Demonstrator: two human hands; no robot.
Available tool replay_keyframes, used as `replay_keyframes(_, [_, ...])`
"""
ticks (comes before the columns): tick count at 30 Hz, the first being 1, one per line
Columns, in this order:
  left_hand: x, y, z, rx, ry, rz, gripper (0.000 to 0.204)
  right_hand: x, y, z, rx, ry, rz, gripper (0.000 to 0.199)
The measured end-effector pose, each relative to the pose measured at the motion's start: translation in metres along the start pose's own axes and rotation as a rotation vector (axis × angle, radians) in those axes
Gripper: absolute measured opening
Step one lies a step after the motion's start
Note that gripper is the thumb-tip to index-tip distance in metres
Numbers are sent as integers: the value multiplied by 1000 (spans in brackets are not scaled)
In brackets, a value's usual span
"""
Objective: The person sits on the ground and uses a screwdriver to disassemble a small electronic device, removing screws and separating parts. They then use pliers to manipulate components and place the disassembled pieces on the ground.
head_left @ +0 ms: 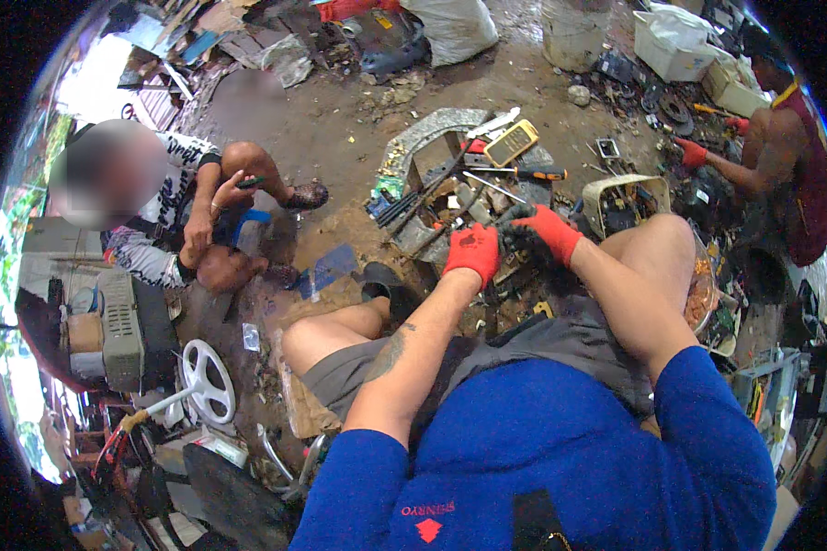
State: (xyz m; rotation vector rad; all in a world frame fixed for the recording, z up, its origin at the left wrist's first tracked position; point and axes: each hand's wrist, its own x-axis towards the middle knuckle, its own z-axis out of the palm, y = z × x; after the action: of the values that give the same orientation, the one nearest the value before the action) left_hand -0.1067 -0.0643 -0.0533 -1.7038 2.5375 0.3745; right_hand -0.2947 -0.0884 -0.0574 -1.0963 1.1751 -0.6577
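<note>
Red gloves (559, 233) cover our left hand (473, 253) and right hand (544, 230), near together beside the scrap parts (450, 200). Whether our fingers pinch anything, we cannot tell; we should steady each piece, minding possible sharp edges.

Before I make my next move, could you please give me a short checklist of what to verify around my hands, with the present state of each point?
1. Gloves on both hands: ok, left hand and right hand are in red gloves.
2. Firm grip: cannot tell, the contact is not clear.
3. Screwdriver apart from both hands: ok, its orange-and-black handle lies beyond the right one.
4. Yellow device apart from both hands: ok.
5. Space around the hands uncluttered: not ok, loose scrap lies close.
6. Right-side co-worker's gloved hand away from yours: ok.
</note>
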Motion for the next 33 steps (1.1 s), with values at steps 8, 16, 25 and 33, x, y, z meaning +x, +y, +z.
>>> replay_keyframes(8, [-16,-1,6,-81,148,52,27,1,17,-10,3,77,-5,27])
replay_keyframes(16, [-24,-10,14,-561,219,-198,33,-9,-2,-12,105,21,43,20])
replay_keyframes(25, [-24,0,14,-262,249,-75,24,2,6,-13,140,21,76,31])
replay_keyframes(33, [-40,7,8,-182,177,23,27,3,0,-7,174,21,14,20])
